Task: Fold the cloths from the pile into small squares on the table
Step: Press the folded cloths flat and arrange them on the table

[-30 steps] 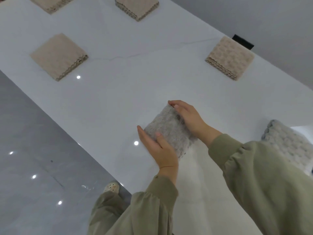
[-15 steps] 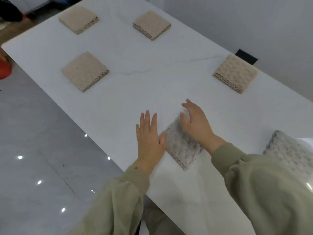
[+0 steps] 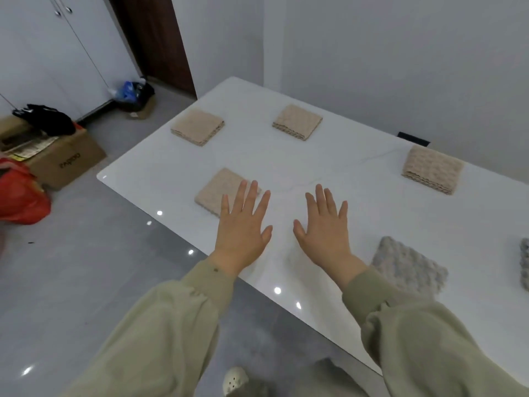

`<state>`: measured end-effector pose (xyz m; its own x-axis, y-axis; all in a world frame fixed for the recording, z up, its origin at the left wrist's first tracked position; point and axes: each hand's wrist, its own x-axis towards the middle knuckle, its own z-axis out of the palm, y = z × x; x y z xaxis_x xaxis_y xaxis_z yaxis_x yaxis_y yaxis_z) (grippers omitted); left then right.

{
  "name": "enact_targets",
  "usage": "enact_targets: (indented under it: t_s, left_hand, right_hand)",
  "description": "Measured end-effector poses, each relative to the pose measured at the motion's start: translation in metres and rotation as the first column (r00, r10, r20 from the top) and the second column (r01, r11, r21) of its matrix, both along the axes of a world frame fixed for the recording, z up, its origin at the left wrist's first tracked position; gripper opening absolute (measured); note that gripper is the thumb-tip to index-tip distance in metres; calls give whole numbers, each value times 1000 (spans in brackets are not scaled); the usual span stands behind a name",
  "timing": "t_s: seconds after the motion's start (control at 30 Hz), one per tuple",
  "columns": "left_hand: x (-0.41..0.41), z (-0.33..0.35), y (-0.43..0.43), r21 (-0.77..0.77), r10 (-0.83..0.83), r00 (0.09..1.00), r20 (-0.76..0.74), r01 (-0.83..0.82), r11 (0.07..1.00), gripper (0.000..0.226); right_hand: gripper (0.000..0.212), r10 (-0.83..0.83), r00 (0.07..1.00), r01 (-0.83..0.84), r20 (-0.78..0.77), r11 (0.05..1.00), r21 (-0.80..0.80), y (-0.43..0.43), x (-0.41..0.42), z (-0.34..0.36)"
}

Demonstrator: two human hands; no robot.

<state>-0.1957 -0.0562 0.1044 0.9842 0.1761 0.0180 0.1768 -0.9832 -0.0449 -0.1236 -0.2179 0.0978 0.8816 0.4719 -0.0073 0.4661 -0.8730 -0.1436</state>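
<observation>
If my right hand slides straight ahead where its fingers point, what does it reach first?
The right hand would cross bare table, then probably meet the far beige cloth; depth is unclear.

Person wore baggy sage-green sweatshirt sleeves [image 3: 160, 325] with gathered elastic cuffs [image 3: 210, 279], greenish trousers [image 3: 332, 376] and a cream perforated clog [image 3: 235, 379].

We see soft, even, rather cool indoor light. Small bright glints dot the glossy table [image 3: 286, 156] and floor [image 3: 86, 282]. Shadows stay faint, and straight lines bow near the frame edges.
</observation>
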Motion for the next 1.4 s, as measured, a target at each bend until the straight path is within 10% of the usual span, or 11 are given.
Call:
enact_targets:
  t_s: [0.33,0.67,1.03,1.4]
  left_hand:
    - [16,15,118,-31,-84,995,44,86,996,68]
    - [87,-43,188,-501,-84,996,-13,66,863,62]
    - [110,-103,224,-853,5,972,-236,-210,479,55]
    - [141,-104,217,-947,-12,978,-207,-198,254,55]
  right_hand:
    - [64,-127,991,125,37,991,58,103,2,10]
    - [63,-263,955,289,-140,930,227,176,48,-42]
    - [64,-328,600,795,-729,341,501,225,35,-86]
    - [63,-423,552,830,-719,193,523,247,63,-88]
